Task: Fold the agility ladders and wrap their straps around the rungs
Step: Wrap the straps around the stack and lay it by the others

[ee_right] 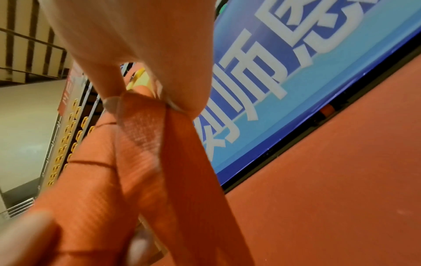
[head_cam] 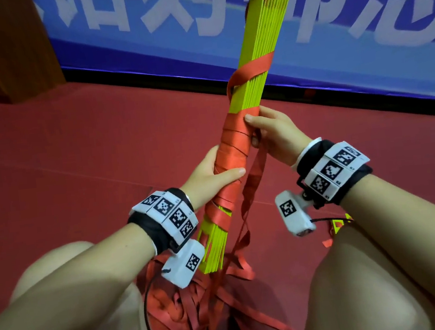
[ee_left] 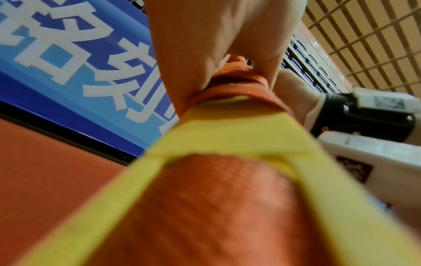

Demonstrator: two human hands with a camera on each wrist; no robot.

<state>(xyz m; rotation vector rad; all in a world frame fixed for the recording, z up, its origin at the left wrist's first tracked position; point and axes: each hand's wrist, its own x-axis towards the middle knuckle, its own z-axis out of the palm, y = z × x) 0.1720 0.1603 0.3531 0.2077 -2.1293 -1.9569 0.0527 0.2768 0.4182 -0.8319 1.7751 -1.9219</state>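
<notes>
A bundle of stacked yellow-green ladder rungs (head_cam: pixel 257 51) stands tilted between my knees, its top leaning away to the right. Red strap (head_cam: pixel 235 141) is wound tightly round its middle, with one looser turn (head_cam: pixel 251 70) higher up. My left hand (head_cam: pixel 212 176) grips the wrapped bundle from the left, thumb across the front. My right hand (head_cam: pixel 269 129) holds the bundle's right side and pinches the strap (ee_right: pixel 145 136) at its edge. The rungs (ee_left: pixel 227 129) fill the blurred left wrist view. A loose strap length (head_cam: pixel 254 185) hangs down from the right hand.
A tangled heap of loose red strap (head_cam: pixel 197 303) lies on the floor between my legs. The floor is red mat (head_cam: pixel 73 143). A blue banner with white characters (head_cam: pixel 328 3) runs along the wall ahead. A wooden piece (head_cam: pixel 7 45) stands at the far left.
</notes>
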